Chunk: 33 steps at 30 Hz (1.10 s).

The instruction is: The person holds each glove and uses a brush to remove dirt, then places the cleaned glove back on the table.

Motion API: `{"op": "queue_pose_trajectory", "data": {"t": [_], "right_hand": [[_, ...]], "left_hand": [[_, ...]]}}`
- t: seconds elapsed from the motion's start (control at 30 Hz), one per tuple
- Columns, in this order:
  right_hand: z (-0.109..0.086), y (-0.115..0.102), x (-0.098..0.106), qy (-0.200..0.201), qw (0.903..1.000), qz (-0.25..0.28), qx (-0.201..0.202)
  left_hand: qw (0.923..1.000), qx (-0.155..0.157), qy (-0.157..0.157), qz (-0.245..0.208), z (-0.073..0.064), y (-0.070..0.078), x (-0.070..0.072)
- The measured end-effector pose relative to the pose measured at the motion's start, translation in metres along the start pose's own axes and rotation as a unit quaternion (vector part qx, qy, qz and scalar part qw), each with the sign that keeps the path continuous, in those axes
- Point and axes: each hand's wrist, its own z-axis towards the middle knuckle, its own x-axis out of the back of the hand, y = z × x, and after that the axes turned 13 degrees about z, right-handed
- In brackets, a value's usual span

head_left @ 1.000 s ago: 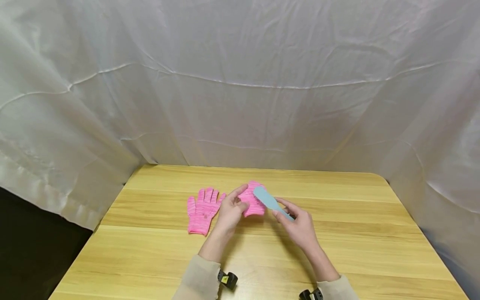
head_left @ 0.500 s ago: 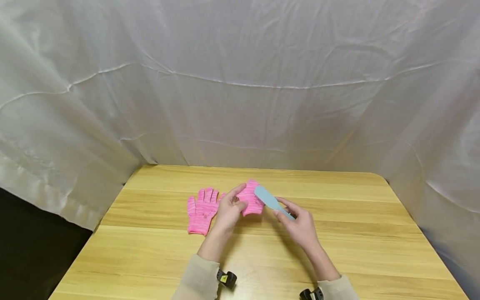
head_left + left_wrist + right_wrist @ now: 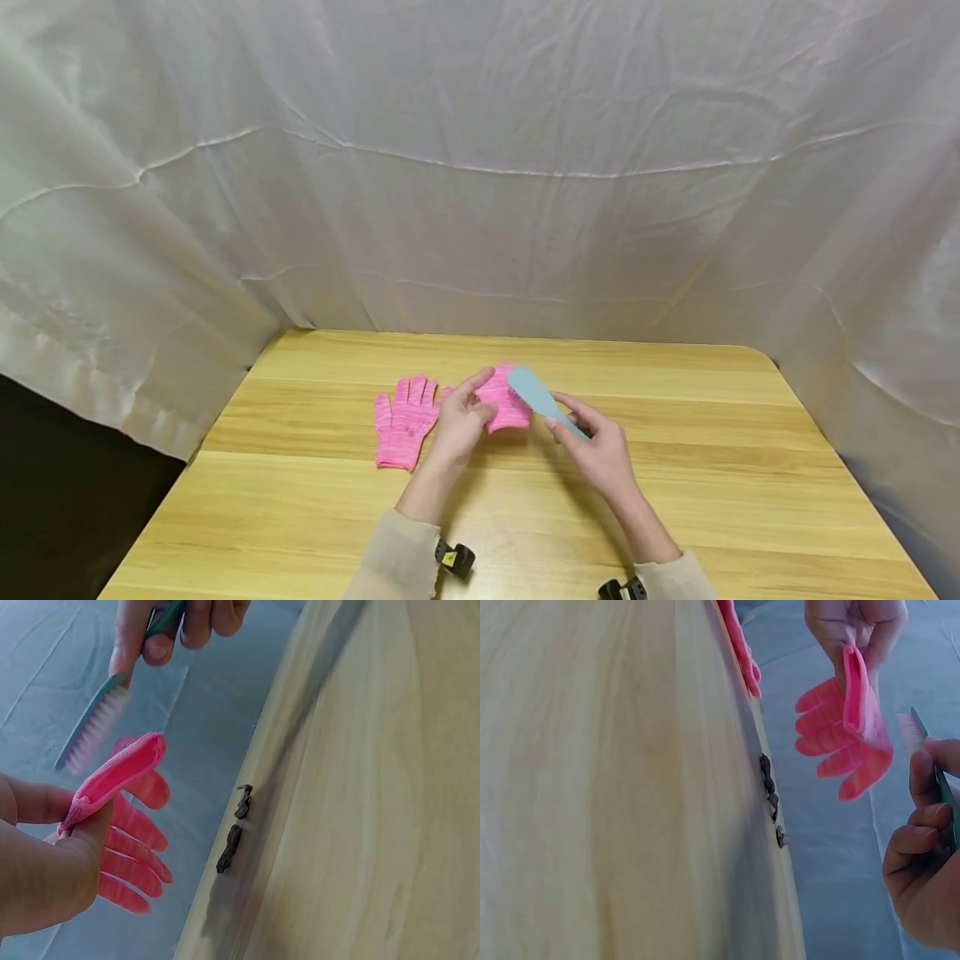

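Observation:
My left hand [image 3: 459, 427] pinches a pink knit glove [image 3: 507, 402] by its cuff edge, between thumb and fingers. In the left wrist view this glove [image 3: 135, 844] hangs with its cuff opening towards the camera and its fingers dangling. A light blue brush [image 3: 534, 392] is gripped by its handle in my right hand [image 3: 600, 454]. Its pale bristles [image 3: 94, 733] face the glove, with a small gap between them in the left wrist view. A second pink glove [image 3: 405, 427] lies flat on the table, left of my left hand, palm marked with a small dark spot.
Small dark twisted pieces [image 3: 231, 844] lie near the far edge of the wooden table [image 3: 750, 467]; the head view does not show them. A pale grey curtain [image 3: 480, 233] hangs behind the table and at both sides.
The brush head has tilted slightly, showing more bristle along its lower edge. The held glove shifted a little left, then back right. The glove on the table has stayed put.

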Motion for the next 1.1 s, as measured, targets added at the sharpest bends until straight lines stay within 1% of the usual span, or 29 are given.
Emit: {"op": "queue_pose_trajectory", "data": {"t": [0.13,0.3,0.5,0.87,1.1], "right_hand": [[-0.0003,0.0022,-0.0021,-0.008,1.0000,-0.002,-0.005],[0.0003,0.0035,-0.0021,-0.018,0.9997,-0.014,-0.009],[0.0016,0.0048,-0.0025,-0.007,0.9992,-0.040,-0.007],[0.0015,0.0036,-0.0005,-0.008,0.9992,-0.039,-0.006],[0.0020,0.0047,0.0009,-0.011,0.9991,-0.040,-0.010]], "left_hand": [[0.9999,-0.003,-0.007,0.009,-0.0023,-0.0002,-0.0043],[1.0000,-0.003,-0.006,0.004,-0.0029,-0.0006,-0.0055],[1.0000,-0.008,0.001,0.006,-0.0017,-0.0002,-0.0045],[1.0000,-0.001,0.001,0.000,-0.0018,0.0013,-0.0020],[1.0000,-0.005,-0.003,-0.005,0.0004,-0.0026,-0.0005]]}}
